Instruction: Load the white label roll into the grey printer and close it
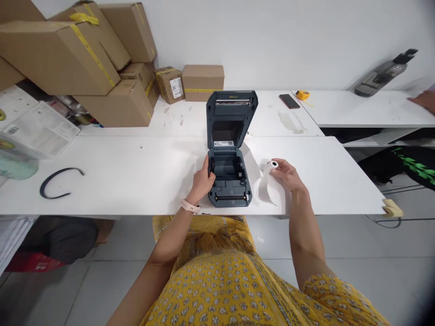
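A dark printer [229, 151] stands with its lid raised at the centre of the frame, on the white table [142, 167]. The left hand [203, 179] is partly closed on the printer's left side, thumb over the rim. Right of centre, the right hand [288, 174] pinches a small white paper roll [268, 170], fingers bent round it, and a loose paper strip [274, 192] hangs down to the table. A black curved band [43, 186] lies at the left, while a phone [289, 101] and yellow tape measure [302, 94] lie at the upper right.
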The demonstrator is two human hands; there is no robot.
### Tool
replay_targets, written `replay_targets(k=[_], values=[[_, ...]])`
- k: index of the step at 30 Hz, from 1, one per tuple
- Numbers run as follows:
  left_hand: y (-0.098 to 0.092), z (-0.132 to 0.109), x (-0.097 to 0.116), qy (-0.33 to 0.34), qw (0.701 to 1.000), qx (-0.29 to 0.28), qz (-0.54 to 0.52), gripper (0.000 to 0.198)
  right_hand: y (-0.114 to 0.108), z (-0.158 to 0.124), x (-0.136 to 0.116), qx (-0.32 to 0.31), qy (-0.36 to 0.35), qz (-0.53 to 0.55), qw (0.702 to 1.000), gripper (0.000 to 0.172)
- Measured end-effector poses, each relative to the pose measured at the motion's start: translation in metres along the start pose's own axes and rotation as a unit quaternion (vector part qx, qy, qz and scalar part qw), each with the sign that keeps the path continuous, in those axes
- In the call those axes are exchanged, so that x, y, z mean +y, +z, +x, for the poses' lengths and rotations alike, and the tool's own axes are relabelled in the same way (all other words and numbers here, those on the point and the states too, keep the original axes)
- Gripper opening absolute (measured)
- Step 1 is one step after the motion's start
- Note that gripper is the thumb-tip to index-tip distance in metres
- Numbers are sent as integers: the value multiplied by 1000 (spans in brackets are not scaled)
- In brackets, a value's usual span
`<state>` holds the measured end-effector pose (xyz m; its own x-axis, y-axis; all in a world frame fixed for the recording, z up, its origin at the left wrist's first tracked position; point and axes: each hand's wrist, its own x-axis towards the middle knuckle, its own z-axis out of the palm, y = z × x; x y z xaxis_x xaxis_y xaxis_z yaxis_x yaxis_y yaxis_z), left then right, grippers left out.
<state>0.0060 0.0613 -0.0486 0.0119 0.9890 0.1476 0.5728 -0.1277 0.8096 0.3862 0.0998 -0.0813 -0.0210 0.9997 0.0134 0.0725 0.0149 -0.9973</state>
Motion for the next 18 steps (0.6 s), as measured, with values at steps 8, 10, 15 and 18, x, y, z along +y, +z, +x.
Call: replay_targets(k=[8, 10, 15, 18], values=[[-4, -1, 12, -44, 997, -25, 58, 76, -1, 18, -17, 3, -10, -39, 999, 64], [-6, 0, 15, -45, 996, -32, 68, 77, 3, 43, -33, 24, -16, -56, 998, 62], [-6, 2, 17, -44, 996, -25, 68, 77, 40, 125, -66, -13, 15, -108, 994, 74], [-7, 0, 23, -57, 995, -32, 74, 77, 70, 153, -73, -70, 38, -110, 991, 78]])
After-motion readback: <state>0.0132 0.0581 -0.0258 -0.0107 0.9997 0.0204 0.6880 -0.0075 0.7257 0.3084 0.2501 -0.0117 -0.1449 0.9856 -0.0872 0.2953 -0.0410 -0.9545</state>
